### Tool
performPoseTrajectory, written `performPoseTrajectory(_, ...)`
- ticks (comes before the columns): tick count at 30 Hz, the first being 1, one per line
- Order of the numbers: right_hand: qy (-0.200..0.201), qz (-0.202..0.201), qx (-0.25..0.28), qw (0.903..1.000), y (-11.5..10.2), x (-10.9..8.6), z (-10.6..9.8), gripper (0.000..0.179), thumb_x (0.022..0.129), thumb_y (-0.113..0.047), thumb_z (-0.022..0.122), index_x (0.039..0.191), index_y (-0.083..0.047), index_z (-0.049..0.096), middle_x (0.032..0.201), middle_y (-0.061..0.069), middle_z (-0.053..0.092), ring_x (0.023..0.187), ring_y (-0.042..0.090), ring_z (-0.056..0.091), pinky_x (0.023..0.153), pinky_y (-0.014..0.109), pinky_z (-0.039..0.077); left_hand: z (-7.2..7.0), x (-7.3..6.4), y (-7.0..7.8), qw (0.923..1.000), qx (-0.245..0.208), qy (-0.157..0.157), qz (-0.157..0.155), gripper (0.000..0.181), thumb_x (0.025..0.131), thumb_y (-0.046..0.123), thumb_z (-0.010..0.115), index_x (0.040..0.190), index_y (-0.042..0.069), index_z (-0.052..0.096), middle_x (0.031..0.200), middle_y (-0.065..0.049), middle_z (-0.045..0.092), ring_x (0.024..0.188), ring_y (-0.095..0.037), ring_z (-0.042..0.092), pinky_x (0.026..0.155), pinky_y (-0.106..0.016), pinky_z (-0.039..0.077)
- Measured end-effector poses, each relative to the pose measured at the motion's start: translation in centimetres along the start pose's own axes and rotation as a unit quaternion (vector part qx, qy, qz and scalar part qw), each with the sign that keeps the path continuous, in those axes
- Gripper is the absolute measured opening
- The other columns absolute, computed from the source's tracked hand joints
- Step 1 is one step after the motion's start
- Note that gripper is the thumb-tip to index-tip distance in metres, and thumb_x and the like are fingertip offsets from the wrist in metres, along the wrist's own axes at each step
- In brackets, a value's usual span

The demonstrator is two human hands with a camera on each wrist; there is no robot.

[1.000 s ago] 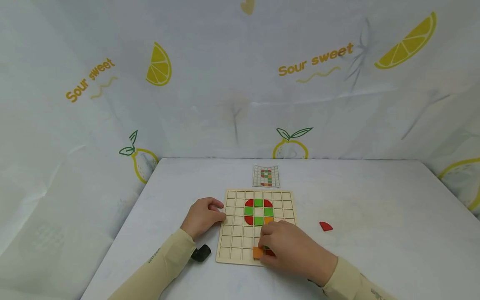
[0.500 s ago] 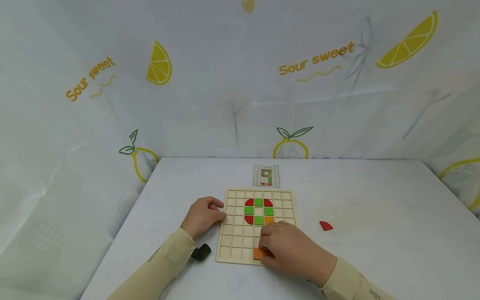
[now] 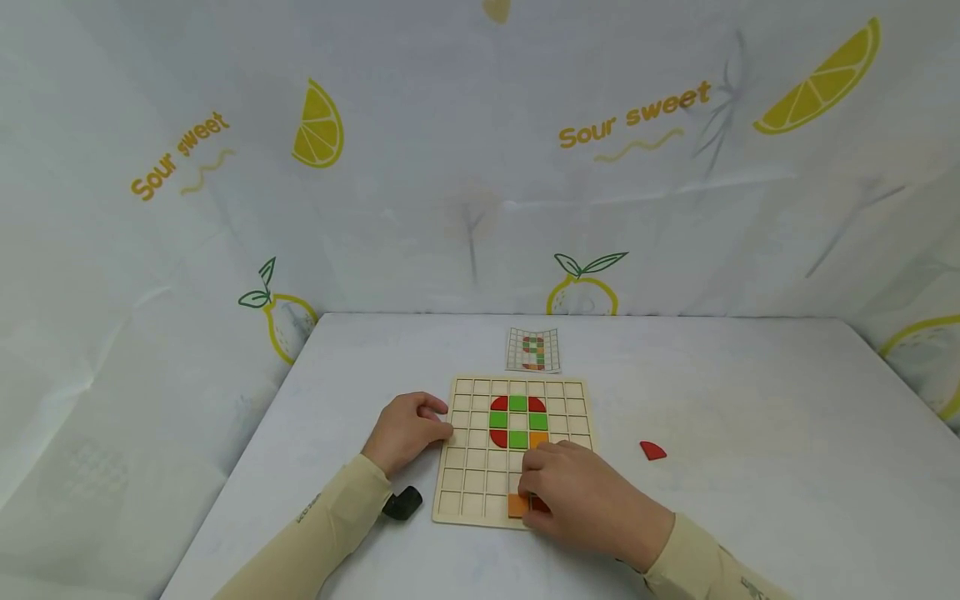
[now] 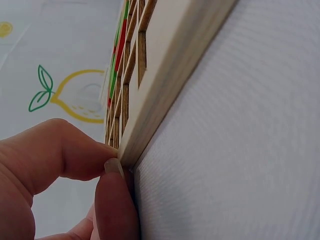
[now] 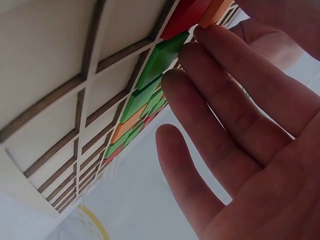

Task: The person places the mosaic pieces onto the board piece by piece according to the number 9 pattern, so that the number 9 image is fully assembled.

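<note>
My left hand [image 3: 407, 432] is at the left edge of a wooden grid board [image 3: 472, 482]. In the left wrist view its thumb and index finger pinch the board's rim. At the near edge my right hand [image 3: 592, 498] holds an orange square tile [image 3: 517, 506] between thumb and index finger, low over the bottom row. Its other fingers stretch above green tiles [image 5: 159, 59] and a red tile [image 5: 186, 19] in the right wrist view. Farther up, red quarter-round tiles [image 3: 498, 438], green squares [image 3: 518, 439] and another orange square [image 3: 538, 438] form a ring. The right hand hides part of the board.
A pattern card [image 3: 533, 350] with a printed coloured grid lies behind the board. One loose red quarter-round tile [image 3: 653, 451] is on the white table [image 3: 750, 400] to the right. A black object [image 3: 403, 503] sits beside the left wrist. A lemon-print cloth [image 3: 420, 150] hangs behind.
Both hands keep nearly the same place, and the orange tile stays at the bottom row. The head view has tilted very slightly.
</note>
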State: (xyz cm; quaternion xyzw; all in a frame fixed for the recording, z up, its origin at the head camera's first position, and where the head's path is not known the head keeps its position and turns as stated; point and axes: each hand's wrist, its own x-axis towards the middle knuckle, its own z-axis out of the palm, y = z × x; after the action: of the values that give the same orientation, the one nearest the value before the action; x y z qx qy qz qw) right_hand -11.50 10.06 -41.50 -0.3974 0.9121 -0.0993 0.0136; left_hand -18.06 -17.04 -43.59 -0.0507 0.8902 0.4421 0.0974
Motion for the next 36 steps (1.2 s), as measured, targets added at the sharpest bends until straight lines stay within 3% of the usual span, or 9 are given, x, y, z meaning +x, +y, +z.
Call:
performPoseTrajectory(22, 0.012, 0.024, -0.005, 0.9996, 0.8, -0.7, -0.7, 0.010, 0.088, -0.032, 0.087, 0.087, -0.025, 0.080, 0.089, -0.014, 0.063, 0.081, 0.004, 0.050, 0.080, 0.031, 0.054, 0.0, 0.0, 0.1, 0.9999, 0.010, 0.003, -0.004, 0.031, 0.082, 0.017, 0.083, 0.112, 0.012, 0.076, 0.088, -0.002, 0.069, 0.076, -0.016, 0.064, 0.070, -0.029, 0.049)
performPoseTrajectory(25, 0.020, 0.048, -0.002, 0.9987, 1.9, -1.9, -1.3, 0.010, 0.087, -0.031, 0.087, 0.088, -0.023, 0.081, 0.089, -0.015, 0.064, 0.082, 0.003, 0.052, 0.080, 0.031, 0.055, 0.1, 0.0, 0.1, 0.9999, 0.011, 0.004, -0.007, 0.031, 0.081, 0.018, 0.083, 0.111, 0.013, 0.076, 0.088, -0.001, 0.068, 0.077, -0.017, 0.064, 0.070, -0.029, 0.049)
performPoseTrajectory(28, 0.014, 0.097, -0.010, 0.9951, 3.5, -3.8, -1.7, 0.011, 0.086, -0.033, 0.088, 0.091, -0.025, 0.083, 0.089, -0.018, 0.065, 0.084, 0.002, 0.055, 0.080, 0.032, 0.057, 0.1, 0.1, 0.1, 0.9999, 0.011, 0.004, -0.008, 0.031, 0.081, 0.018, 0.082, 0.111, 0.013, 0.076, 0.089, -0.001, 0.069, 0.077, -0.016, 0.064, 0.071, -0.029, 0.049)
performPoseTrajectory(32, 0.003, 0.171, -0.030, 0.9849, 5.7, -6.9, -1.9, 0.016, 0.084, -0.038, 0.091, 0.091, -0.027, 0.082, 0.095, -0.016, 0.068, 0.093, 0.008, 0.065, 0.087, 0.039, 0.061, 0.1, 0.2, 0.0, 0.9999, 0.013, 0.003, -0.006, 0.031, 0.082, 0.019, 0.082, 0.112, 0.013, 0.075, 0.090, -0.002, 0.070, 0.077, -0.016, 0.065, 0.072, -0.029, 0.050)
performPoseTrajectory(36, 0.004, 0.224, -0.043, 0.9735, 7.5, -9.5, -2.0, 0.019, 0.082, -0.038, 0.093, 0.091, -0.025, 0.082, 0.095, -0.013, 0.068, 0.092, 0.013, 0.067, 0.085, 0.042, 0.062, 0.1, 0.2, -0.1, 0.9998, 0.018, 0.006, -0.011, 0.030, 0.083, 0.020, 0.082, 0.112, 0.014, 0.076, 0.091, -0.001, 0.069, 0.079, -0.017, 0.064, 0.073, -0.029, 0.050)
